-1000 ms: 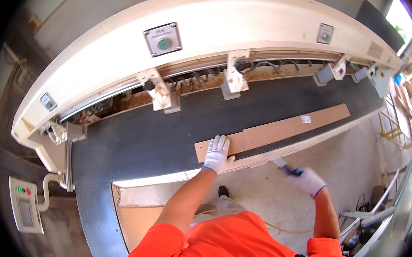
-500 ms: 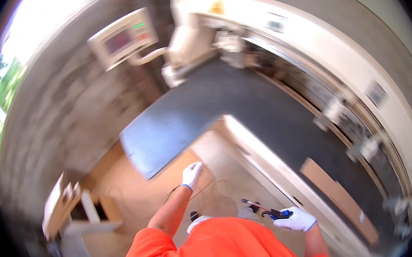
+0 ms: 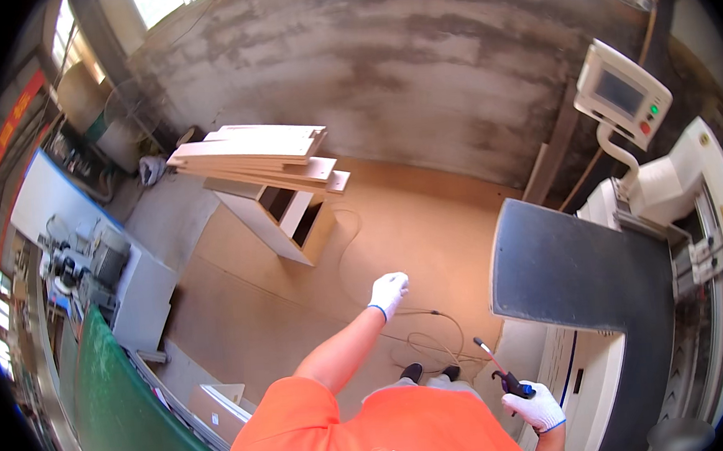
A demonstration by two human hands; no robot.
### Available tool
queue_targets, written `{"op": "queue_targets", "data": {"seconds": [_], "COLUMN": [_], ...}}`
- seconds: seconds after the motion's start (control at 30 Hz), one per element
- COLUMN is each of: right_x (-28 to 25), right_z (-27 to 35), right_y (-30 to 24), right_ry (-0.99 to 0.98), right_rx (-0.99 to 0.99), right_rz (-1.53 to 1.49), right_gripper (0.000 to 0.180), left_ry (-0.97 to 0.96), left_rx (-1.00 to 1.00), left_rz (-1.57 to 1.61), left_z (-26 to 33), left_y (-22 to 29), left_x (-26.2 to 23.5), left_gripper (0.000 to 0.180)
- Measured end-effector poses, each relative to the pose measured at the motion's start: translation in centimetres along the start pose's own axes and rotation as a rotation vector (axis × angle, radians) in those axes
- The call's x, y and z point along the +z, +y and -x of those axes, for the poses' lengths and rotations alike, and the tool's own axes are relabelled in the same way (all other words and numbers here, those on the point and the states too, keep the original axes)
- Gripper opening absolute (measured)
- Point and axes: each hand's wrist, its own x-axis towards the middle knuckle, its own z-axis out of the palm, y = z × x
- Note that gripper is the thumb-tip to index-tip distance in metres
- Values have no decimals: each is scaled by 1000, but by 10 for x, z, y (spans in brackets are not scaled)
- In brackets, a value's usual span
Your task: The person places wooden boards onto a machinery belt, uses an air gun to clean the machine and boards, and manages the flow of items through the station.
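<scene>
My right hand (image 3: pixel 535 406), in a white glove, grips an air blow gun (image 3: pixel 517 387) with a black and blue body. Its thin nozzle points up and away from me, over the floor beside the machine. My left hand (image 3: pixel 390 292), also gloved in white, is held out in front of me above the brown floor. Its fingers are curled closed, and nothing shows in them. Past the left hand stands a small open cabinet (image 3: pixel 282 227), with a stack of pale boards (image 3: pixel 247 150) lying across its top.
At right is a machine with a dark worktop (image 3: pixel 574 265) and a control panel on an arm (image 3: pixel 623 92). A hose (image 3: pixel 424 338) loops over the floor near my feet. A green surface (image 3: pixel 131 401) and a white bench (image 3: pixel 140 300) with tools stand at left.
My view has swung left, away from the machine, so the cabinet with boards is now ahead. The blow gun stays in my right hand; my left hand remains closed.
</scene>
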Motion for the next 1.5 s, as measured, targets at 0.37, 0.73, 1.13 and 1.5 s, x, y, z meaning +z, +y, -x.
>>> {"op": "queue_targets", "data": {"seconds": [0.37,0.73,1.13,1.5], "right_x": [3,95,108,19], "right_z": [-102,-134,-179,-144], "right_y": [-140,-191,-242,-81], "right_ry": [65,-1,102,864], "right_rx": [-142,-84,-233,-136], "right_rz": [-44,-202,-383,-891], "right_gripper": [15,27,32,22], "left_ry": [202,386,96,-143], "left_rx": [164,175,78,-261], "left_rz": [395,774,963,891], "left_z": [-155,-298,-169,-96], "left_y": [181,260,176,104], "left_x": [-75,-185,-105,94], "left_gripper": [24,46,44,45]}}
